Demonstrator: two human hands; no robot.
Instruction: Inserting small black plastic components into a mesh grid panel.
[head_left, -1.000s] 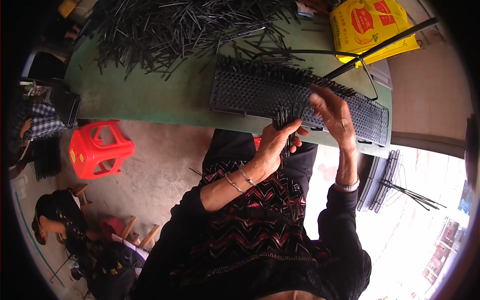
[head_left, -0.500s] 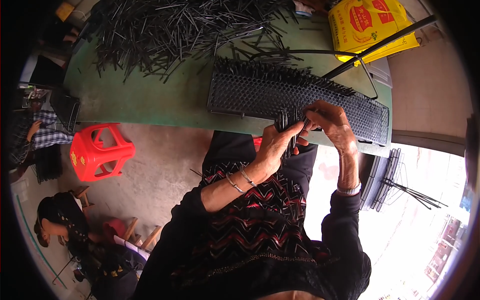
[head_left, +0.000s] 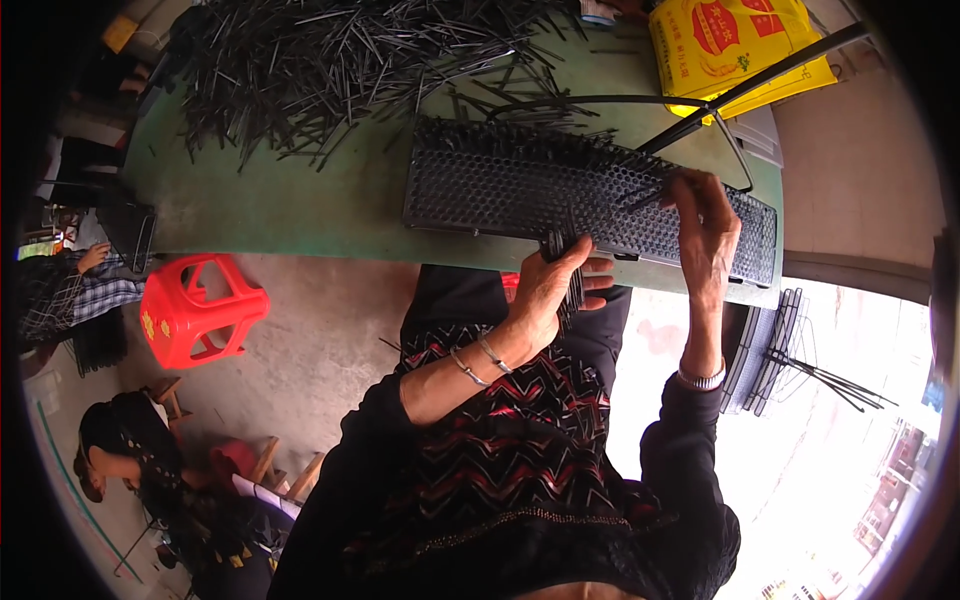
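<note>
A bundle of thin black sticks (head_left: 560,245) is gripped in my left hand (head_left: 548,290), thumb across it and some fingers stretched out, at the table's near edge. My right hand (head_left: 705,220) is over the right half of a black rack with a honeycomb of holes (head_left: 480,195). Its fingertips pinch what looks like a single black stick (head_left: 640,202), slanting down to the left. Many short black sticks (head_left: 540,143) stand in the rack's far rows, while holes in the nearer rows show open. Where the pinched stick ends is hard to make out.
A large heap of loose black sticks (head_left: 330,70) covers the green table's (head_left: 270,215) far left. A black metal frame (head_left: 740,100) rises behind the rack, before a yellow bag (head_left: 720,50). At left stands a red stool (head_left: 205,310). Other people sit farther left.
My right hand has moved right and away from my left hand, out over the rack, with a stick in its fingers. The left hand keeps its bundle in nearly the same place.
</note>
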